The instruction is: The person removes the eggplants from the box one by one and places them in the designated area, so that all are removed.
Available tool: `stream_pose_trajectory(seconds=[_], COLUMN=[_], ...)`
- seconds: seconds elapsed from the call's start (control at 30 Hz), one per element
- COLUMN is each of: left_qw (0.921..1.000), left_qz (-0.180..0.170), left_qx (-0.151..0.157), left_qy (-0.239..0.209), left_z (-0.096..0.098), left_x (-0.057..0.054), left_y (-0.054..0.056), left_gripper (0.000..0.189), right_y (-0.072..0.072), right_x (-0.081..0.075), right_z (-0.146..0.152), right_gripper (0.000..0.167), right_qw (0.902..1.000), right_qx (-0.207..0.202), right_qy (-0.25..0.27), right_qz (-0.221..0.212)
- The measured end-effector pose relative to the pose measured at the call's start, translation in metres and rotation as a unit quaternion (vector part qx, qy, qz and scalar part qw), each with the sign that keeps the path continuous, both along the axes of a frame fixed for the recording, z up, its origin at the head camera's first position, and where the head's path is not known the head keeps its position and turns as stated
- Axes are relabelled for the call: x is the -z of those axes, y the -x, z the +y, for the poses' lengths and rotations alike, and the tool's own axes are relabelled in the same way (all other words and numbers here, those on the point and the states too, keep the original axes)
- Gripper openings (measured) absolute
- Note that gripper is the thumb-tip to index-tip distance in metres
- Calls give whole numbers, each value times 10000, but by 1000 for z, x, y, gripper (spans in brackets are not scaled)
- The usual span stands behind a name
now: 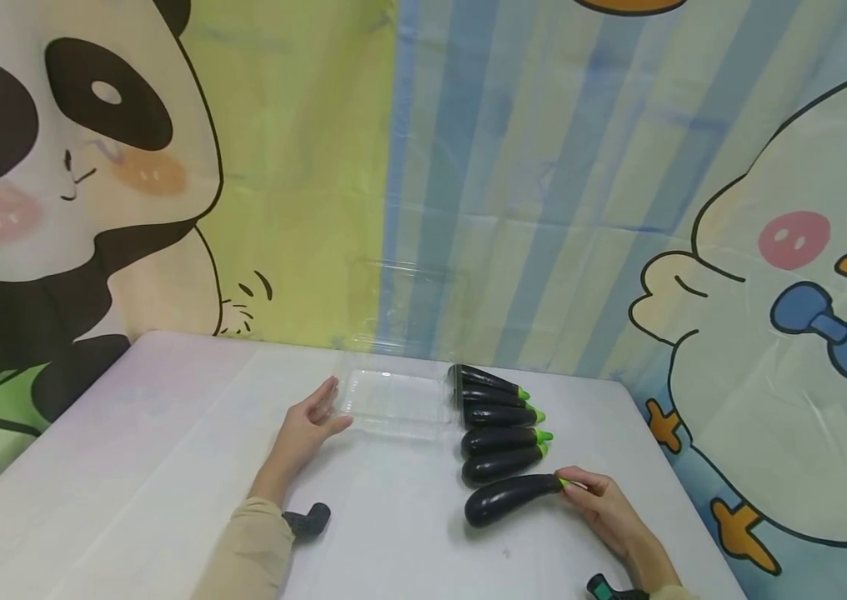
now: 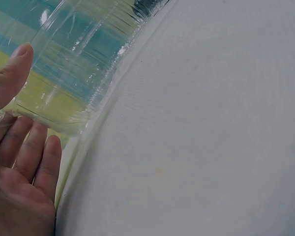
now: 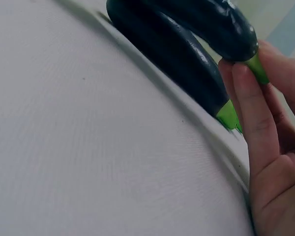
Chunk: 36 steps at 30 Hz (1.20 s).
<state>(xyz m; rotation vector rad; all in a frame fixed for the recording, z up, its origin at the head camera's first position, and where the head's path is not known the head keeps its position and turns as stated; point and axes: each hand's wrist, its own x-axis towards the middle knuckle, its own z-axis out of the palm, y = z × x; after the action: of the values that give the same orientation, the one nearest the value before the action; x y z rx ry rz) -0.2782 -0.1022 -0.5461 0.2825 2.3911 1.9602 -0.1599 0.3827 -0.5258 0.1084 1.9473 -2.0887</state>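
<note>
A dark purple eggplant (image 1: pixel 511 497) with a green stem is at the near end of a row. My right hand (image 1: pixel 608 515) pinches it by the stem, thumb against fingers (image 3: pixel 255 115), as the right wrist view shows. Behind it, several more eggplants (image 1: pixel 502 466) lie side by side, green ends to the right. A clear plastic box (image 1: pixel 393 400) stands on the table with its lid (image 1: pixel 408 304) raised at the back. At the box's left side is my left hand (image 1: pixel 303 429), its fingers fairly straight and touching the plastic (image 2: pixel 64 73), thumb apart.
The white table (image 1: pixel 168 467) ends at a hanging cloth (image 1: pixel 303 208) printed with a panda and a white duck. The box's right edge is close against the far eggplants. Dark wrist mounts (image 1: pixel 308 522) sit on both arms.
</note>
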Motion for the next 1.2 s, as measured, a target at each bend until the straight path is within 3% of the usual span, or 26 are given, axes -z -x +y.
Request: stream_pose_trajectory(seconds=[0.13, 0.23, 0.47, 0.67, 0.77, 0.9, 1.0, 1.2], left_qw=[10000, 9998, 9998, 9997, 9997, 9995, 9995, 9993], left_qz=[-9, -22, -24, 12, -73, -153, -98, -141], left_qx=[-8, -83, -207, -230, -169, -176, -222, -325], left_qy=[-98, -152, -65, -92, -162, -207, -203, -142], left_z=[1, 1, -3, -7, -5, -4, -4, -5], left_x=[0, 0, -4, -6, -14, -13, -3, -7], left_y=[-1, -2, -5, -6, -10, -9, -5, -8], left_gripper=[87, 89, 84, 85, 85, 85, 86, 83], right_y=[1, 3, 10, 14, 15, 16, 16, 21], right_x=[2, 4, 14, 17, 17, 19, 21, 24], right_z=[-2, -5, -15, -25, -28, -29, -29, -28], right_gripper=[42, 47, 32, 24, 21, 20, 20, 20], right_qw=[9976, 9903, 9458, 9251, 9104, 8902, 8804, 8635], right_qx=[193, 418, 821, 820, 988, 1187, 1314, 1452], right_qy=[-669, -1320, -3052, -3403, -3682, -4007, -4068, -4192], right_qz=[68, 142, 743, 1474, 1606, 1814, 2053, 2397])
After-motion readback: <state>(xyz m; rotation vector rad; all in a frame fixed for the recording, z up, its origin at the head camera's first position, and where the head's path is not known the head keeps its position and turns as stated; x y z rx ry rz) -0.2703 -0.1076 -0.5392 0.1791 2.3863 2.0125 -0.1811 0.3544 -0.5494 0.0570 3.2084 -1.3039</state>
